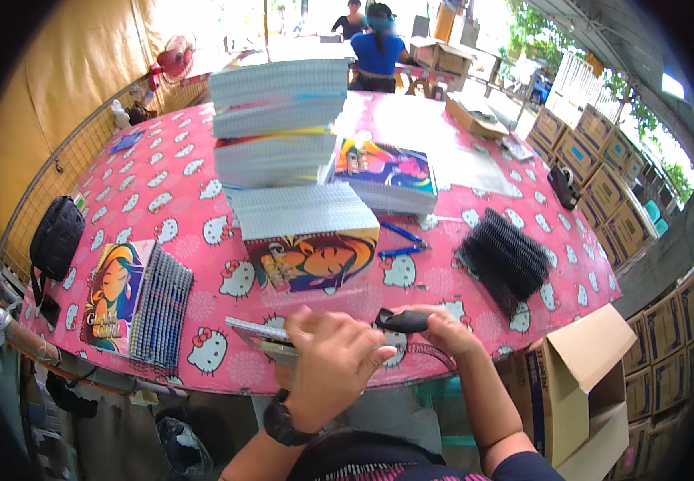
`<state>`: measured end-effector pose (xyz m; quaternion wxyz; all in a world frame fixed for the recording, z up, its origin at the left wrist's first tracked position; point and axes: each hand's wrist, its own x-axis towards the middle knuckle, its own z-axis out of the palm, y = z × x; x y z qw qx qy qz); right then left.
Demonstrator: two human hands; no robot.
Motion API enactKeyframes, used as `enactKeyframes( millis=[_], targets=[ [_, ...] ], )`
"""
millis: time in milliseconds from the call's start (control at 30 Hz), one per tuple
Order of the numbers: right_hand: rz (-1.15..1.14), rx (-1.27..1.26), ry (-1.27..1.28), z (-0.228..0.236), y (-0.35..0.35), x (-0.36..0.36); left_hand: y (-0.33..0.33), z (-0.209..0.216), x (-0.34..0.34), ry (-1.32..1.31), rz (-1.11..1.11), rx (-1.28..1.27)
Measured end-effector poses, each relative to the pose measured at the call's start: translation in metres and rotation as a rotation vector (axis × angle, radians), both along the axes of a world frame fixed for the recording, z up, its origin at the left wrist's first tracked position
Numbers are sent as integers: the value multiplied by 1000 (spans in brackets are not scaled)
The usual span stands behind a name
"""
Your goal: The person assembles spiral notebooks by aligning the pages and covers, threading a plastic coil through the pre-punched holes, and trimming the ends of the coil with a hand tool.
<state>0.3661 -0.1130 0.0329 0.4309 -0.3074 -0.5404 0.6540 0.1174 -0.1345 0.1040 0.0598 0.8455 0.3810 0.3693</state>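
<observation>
low in the middle of the frame, left hand (332, 365) laid over a thin notebook (260, 330) at the near edge of the surface (203, 232), fingers curled and pressing down on its cover. just right of it, right hand (443, 330) with fingers closed around a dark tool handle (405, 321), pinched between thumb and forefinger. a thin coil of wire (431, 351) curving under the right hand, touching the notebook's edge as far as can be told. directly above the hands, a stack of notebooks (308, 236) with an orange and purple cover on top. behind that, toward upper centre, a taller pile (279, 120) of the same. two blue pens (401, 242) just right of the near stack. right of centre, a bundle of black binding coils (503, 260). lower left, a spread of notebooks with a cartoon cover (127, 301). far left edge, a black bag (54, 236). lower right, an open cardboard box (583, 377) beside the surface.
</observation>
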Motion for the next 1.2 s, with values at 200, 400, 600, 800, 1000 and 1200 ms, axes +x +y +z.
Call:
enactKeyframes(
  millis=[200,400,600,800,1000,1200],
  targets=[
    [90,208,-333,50,6,-10,7,-9,-20,-78,48,-29],
    [106,322,-383,61,2,-10,2,-12,-16,-149,28,-60],
    [264,242,18,63,1,-19,3,-15,-16,-161,48,-60],
    [12,323,-188,75,5,-5,5,-10,-12,-44,23,2],
    [214,159,-174,70,2,-17,7,-13,-12,-147,16,-92],
    [29,153,-476,47,11,-22,7,-14,-14,-217,12,-142]
  ],
)
